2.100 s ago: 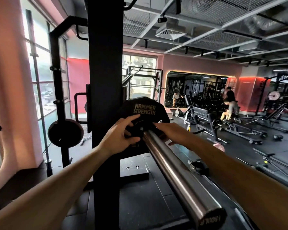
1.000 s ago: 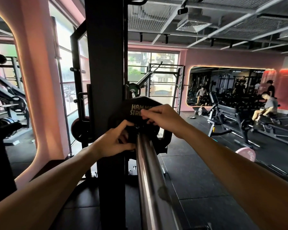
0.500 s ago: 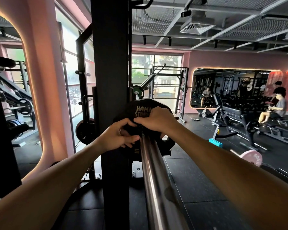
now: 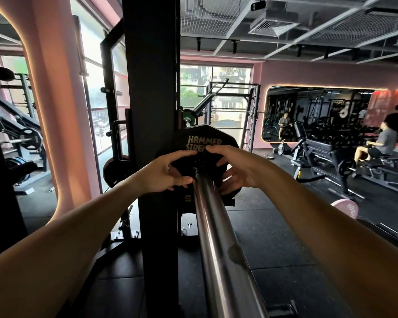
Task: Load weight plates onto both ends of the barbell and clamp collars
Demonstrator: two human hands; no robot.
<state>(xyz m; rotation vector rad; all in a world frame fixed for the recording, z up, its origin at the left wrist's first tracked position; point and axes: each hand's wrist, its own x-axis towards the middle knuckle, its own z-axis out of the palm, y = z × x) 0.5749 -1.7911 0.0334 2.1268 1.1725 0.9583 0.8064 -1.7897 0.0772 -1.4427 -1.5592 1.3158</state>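
Fingertips of the left hand (image 4: 168,174) and right hand (image 4: 236,167) curl narrow around a small dark fitting at the hub of the black weight plate (image 4: 203,140), where the barbell sleeve (image 4: 213,226) enters it. The fitting is probably the collar, but it is too dark and too covered to confirm, as is whether either hand has it clamped. Thumbs sit below the sleeve, fingers above, left of it and right of it in turn.

The plate is already on the sleeve, far along it, just right of the black rack upright (image 4: 152,134).

Step in hand, by judgement: seating the collar. Press it flush against the plate face before locking, keep both wrists square to the sleeve, and check that no gap remains, or the plate may creep outward.

Containers: none in view. A pink plate (image 4: 346,208) lies on the floor at right, well apart.
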